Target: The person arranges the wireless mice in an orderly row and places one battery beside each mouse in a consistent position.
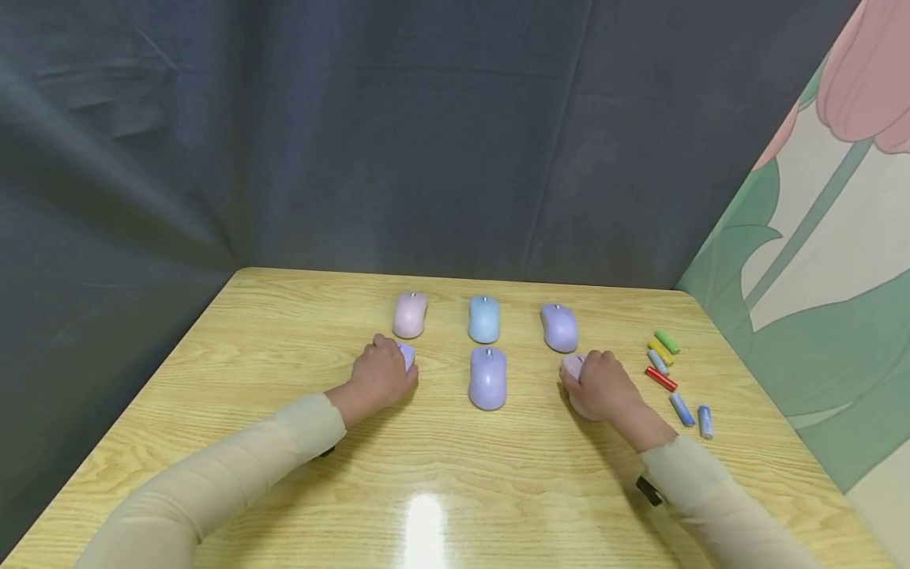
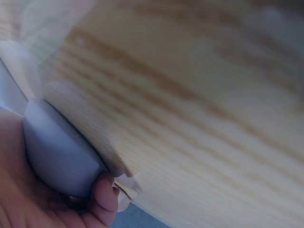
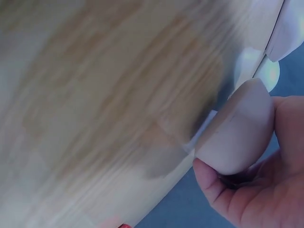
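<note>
left hand, right hand: fingers clamped on mice; lavender mouse between, three mice beyond, cylinders rightward

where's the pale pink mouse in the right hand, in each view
Head: right of centre, pale pink mouse partly covered by the right hand.
Left wrist: can't make it out.
Right wrist: right of centre, gripped by the fingers.
Shared landmark: wood-grain table.

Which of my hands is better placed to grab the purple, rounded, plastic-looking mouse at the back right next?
Probably your right hand: it's close to that purple mouse, while your left hand lies well to the left. The right would first have to release the pale pink rounded mouse it grips.
</note>
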Demonstrator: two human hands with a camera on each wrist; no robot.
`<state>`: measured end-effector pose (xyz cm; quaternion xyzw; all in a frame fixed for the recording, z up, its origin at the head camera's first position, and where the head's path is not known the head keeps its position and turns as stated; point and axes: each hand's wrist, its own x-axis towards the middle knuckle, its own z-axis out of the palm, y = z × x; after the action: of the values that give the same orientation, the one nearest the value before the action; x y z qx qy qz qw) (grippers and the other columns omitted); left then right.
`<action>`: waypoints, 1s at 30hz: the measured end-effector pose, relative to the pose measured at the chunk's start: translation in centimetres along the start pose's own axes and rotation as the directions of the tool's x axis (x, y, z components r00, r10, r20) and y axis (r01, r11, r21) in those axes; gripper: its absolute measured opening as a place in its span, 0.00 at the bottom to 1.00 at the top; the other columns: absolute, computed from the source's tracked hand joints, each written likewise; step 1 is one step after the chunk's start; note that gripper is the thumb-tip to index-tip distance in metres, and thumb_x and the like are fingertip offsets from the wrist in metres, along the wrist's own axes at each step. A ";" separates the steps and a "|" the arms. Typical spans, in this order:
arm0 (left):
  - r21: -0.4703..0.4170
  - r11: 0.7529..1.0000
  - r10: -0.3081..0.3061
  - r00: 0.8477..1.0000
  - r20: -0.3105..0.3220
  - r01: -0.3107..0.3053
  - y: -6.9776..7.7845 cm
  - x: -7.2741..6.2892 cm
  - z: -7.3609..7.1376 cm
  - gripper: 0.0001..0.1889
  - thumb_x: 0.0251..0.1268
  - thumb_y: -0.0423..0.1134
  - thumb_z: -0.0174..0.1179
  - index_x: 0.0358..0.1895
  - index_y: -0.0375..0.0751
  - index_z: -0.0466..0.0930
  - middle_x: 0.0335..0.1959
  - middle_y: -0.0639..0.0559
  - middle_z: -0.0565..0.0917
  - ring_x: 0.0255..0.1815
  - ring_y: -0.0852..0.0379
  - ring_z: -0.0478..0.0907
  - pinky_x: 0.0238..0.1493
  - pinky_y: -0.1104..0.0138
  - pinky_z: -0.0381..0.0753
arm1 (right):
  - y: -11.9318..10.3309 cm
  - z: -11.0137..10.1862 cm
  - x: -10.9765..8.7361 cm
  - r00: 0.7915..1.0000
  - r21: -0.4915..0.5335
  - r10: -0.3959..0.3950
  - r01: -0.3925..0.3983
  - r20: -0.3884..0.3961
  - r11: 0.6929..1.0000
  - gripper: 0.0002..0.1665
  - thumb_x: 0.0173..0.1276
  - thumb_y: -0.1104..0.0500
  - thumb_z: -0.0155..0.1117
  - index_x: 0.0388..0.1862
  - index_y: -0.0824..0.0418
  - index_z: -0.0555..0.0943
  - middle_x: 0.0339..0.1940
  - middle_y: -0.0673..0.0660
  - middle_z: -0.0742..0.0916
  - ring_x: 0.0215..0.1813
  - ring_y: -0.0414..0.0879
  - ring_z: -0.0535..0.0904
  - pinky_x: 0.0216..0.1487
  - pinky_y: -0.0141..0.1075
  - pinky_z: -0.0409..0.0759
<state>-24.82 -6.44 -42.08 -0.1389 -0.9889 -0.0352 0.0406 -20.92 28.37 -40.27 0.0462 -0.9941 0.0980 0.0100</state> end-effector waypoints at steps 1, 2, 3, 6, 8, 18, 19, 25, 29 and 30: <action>-0.003 1.000 -0.001 1.000 0.001 0.001 0.0 0.0 0.0 0.34 0.69 0.54 0.52 0.45 0.14 0.71 0.32 0.36 0.69 0.30 0.45 0.77 0.25 0.59 0.81 | 0.0 0.1 0.1 1.000 -0.003 0.000 0.000 0.001 1.000 0.36 0.73 0.50 0.52 0.46 0.90 0.65 0.39 0.78 0.73 0.40 0.65 0.74 0.43 0.57 0.75; -0.007 1.000 -0.003 1.000 0.002 0.003 0.0 0.0 0.0 0.34 0.69 0.54 0.52 0.45 0.14 0.71 0.31 0.36 0.69 0.30 0.45 0.77 0.25 0.59 0.81 | 0.0 0.2 0.2 1.000 -0.006 -0.001 0.001 0.002 1.000 0.36 0.73 0.50 0.51 0.46 0.90 0.65 0.39 0.79 0.73 0.41 0.66 0.74 0.43 0.58 0.75; -0.009 1.000 -0.005 1.000 0.004 0.005 0.0 0.0 0.0 0.34 0.69 0.54 0.52 0.45 0.14 0.71 0.31 0.36 0.69 0.30 0.45 0.76 0.25 0.59 0.81 | 0.1 0.3 0.3 1.000 -0.011 -0.003 0.003 0.001 1.000 0.36 0.73 0.50 0.51 0.45 0.90 0.65 0.39 0.79 0.73 0.42 0.67 0.74 0.44 0.58 0.75; -0.007 1.000 -0.007 1.000 0.008 0.007 0.0 0.0 0.0 0.34 0.69 0.54 0.52 0.46 0.14 0.70 0.32 0.36 0.69 0.30 0.46 0.76 0.25 0.60 0.81 | 0.1 0.6 0.6 1.000 -0.009 0.000 0.000 0.003 1.000 0.35 0.73 0.51 0.51 0.44 0.90 0.66 0.38 0.79 0.74 0.43 0.70 0.74 0.44 0.59 0.74; -0.002 1.000 -0.005 1.000 0.013 0.005 0.0 0.0 0.0 0.34 0.70 0.54 0.52 0.46 0.14 0.70 0.32 0.36 0.69 0.30 0.46 0.76 0.25 0.60 0.81 | 0.1 0.7 0.7 1.000 -0.004 0.007 -0.007 0.006 1.000 0.35 0.73 0.51 0.51 0.44 0.90 0.66 0.38 0.80 0.74 0.43 0.71 0.74 0.43 0.59 0.75; 0.013 1.000 -0.014 0.999 0.032 0.013 0.1 0.2 0.0 0.34 0.70 0.54 0.51 0.47 0.15 0.71 0.31 0.37 0.69 0.29 0.47 0.76 0.25 0.61 0.81 | -0.2 0.4 0.6 0.999 -0.017 0.020 -0.020 0.027 1.000 0.37 0.73 0.50 0.53 0.44 0.90 0.65 0.38 0.79 0.73 0.42 0.70 0.74 0.42 0.57 0.77; 0.010 1.000 -0.016 0.999 0.034 0.015 0.1 0.2 0.1 0.33 0.70 0.54 0.51 0.47 0.15 0.71 0.31 0.37 0.69 0.29 0.47 0.76 0.25 0.61 0.81 | -0.2 0.4 0.6 0.999 -0.015 0.020 -0.020 0.025 1.000 0.37 0.73 0.50 0.53 0.44 0.90 0.65 0.38 0.79 0.73 0.42 0.70 0.74 0.41 0.57 0.77; -0.007 1.000 -0.019 0.999 0.036 0.019 0.1 0.1 0.1 0.33 0.70 0.54 0.51 0.47 0.15 0.70 0.32 0.37 0.69 0.30 0.47 0.76 0.25 0.61 0.81 | -0.2 0.6 0.6 0.999 -0.027 0.031 -0.030 0.027 0.999 0.37 0.73 0.49 0.53 0.44 0.90 0.65 0.37 0.79 0.73 0.41 0.70 0.75 0.39 0.56 0.78; -0.028 0.999 -0.023 0.999 0.037 0.024 0.0 0.1 0.0 0.33 0.70 0.54 0.51 0.48 0.15 0.70 0.34 0.36 0.69 0.31 0.47 0.76 0.25 0.61 0.81 | -0.2 0.8 0.7 0.999 -0.030 0.042 -0.041 0.034 0.999 0.37 0.73 0.49 0.53 0.44 0.89 0.65 0.37 0.79 0.73 0.41 0.69 0.75 0.37 0.56 0.79; -0.031 0.999 -0.024 0.999 0.035 0.025 0.0 0.1 0.0 0.33 0.70 0.54 0.51 0.48 0.16 0.70 0.34 0.36 0.69 0.31 0.47 0.75 0.25 0.61 0.81 | -0.2 0.8 0.7 0.999 -0.030 0.043 -0.042 0.034 0.999 0.37 0.73 0.49 0.53 0.44 0.89 0.65 0.37 0.79 0.73 0.41 0.69 0.75 0.37 0.56 0.79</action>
<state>-24.88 -6.47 -42.07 -0.1279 -0.9904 -0.0487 0.0206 -21.63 27.95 -41.03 0.0267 -0.9962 0.0831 -0.0084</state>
